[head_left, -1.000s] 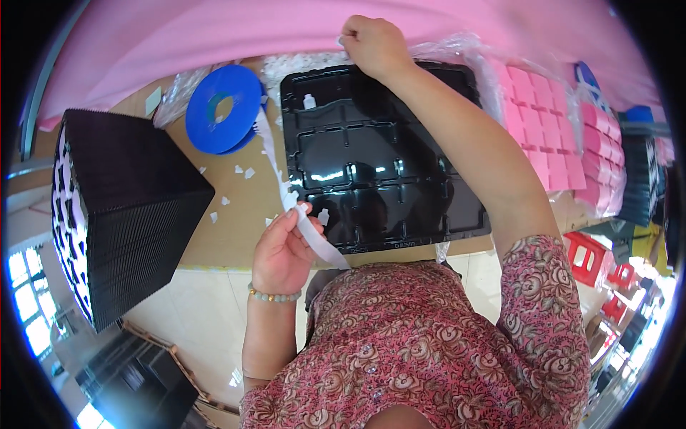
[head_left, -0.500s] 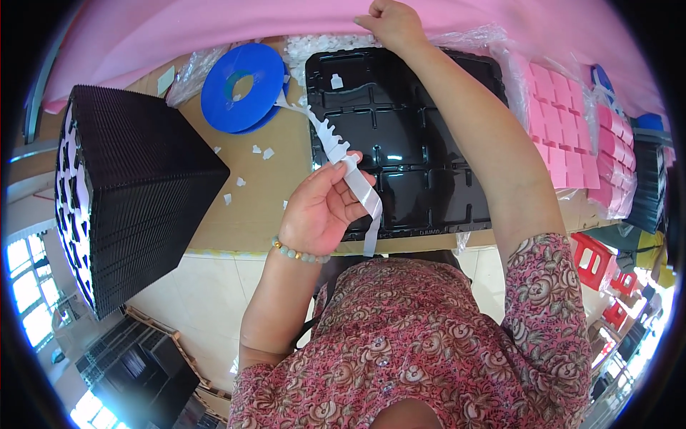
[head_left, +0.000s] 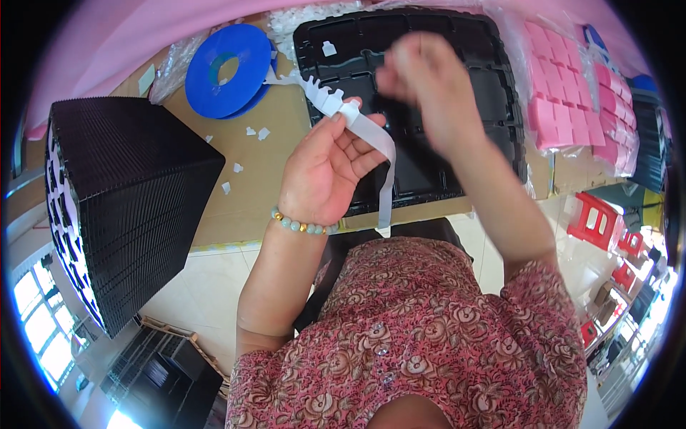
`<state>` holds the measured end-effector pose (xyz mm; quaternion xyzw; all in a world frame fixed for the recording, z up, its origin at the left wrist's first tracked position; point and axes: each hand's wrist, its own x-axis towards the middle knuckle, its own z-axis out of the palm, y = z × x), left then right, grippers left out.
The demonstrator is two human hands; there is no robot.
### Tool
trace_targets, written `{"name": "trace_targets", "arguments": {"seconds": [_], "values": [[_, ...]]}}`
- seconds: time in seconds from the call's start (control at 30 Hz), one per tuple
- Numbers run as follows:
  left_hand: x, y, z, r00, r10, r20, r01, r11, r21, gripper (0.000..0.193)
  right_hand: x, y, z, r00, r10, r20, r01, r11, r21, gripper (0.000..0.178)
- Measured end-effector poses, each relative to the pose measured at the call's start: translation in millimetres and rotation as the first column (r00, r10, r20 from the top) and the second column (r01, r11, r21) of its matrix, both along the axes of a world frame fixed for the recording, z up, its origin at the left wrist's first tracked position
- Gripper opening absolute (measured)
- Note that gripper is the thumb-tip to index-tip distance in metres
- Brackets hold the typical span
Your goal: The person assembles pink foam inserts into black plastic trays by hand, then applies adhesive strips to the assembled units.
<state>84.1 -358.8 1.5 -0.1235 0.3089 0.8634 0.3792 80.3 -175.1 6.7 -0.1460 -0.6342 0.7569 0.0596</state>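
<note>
A white strip [head_left: 376,135] with small cut tabs along it runs from the blue reel [head_left: 227,66] to my left hand [head_left: 325,168]. My left hand pinches this strip between thumb and fingers, and its plain end hangs down past the fingers. Over the black plastic tray [head_left: 457,175] my right hand [head_left: 423,86] is smeared by motion, so whether it holds anything cannot be made out. One white tab-shaped sticker [head_left: 329,48] lies in the tray's upper left pocket.
A tall stack of black trays [head_left: 136,186] stands at the left. Small white scraps [head_left: 237,168] lie on the brown tabletop [head_left: 271,164]. Wrapped pink foam blocks [head_left: 561,86] stand at the right, and pink cloth [head_left: 136,28] lines the far side. A red stool [head_left: 593,220] is beyond the table.
My right hand has come back from the far edge to above the tray. My left hand still pinches the strip. The whole view has shifted slightly.
</note>
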Motion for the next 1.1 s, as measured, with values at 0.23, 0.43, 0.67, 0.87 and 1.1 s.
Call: {"name": "trace_targets", "arguments": {"seconds": [0.23,0.43,0.67,0.87,1.1], "values": [[6,40,4,0.974,-0.189,-0.124,0.162,0.967,-0.197,0.034,115,-13,-15,0.986,-0.146,0.080,0.155,0.981,-0.120,0.050],[23,48,1,0.304,-0.864,-0.402,-0.038,0.411,-0.911,0.020,154,21,-20,0.952,-0.306,0.020,0.294,0.931,0.218,0.044],[32,93,-28,-0.314,-0.658,-0.684,-0.585,0.702,-0.407,0.034,180,43,-22,0.919,-0.389,0.060,0.373,0.911,0.178,0.043],[30,125,-42,-0.418,-0.571,-0.707,-0.407,0.813,-0.416,0.031,199,69,-24,0.885,-0.448,0.127,0.430,0.891,0.148,0.033],[18,148,1,-0.309,-0.749,-0.586,-0.195,0.653,-0.732,0.009,216,66,-11,0.871,-0.455,0.183,0.296,0.785,0.544,0.007]]}}
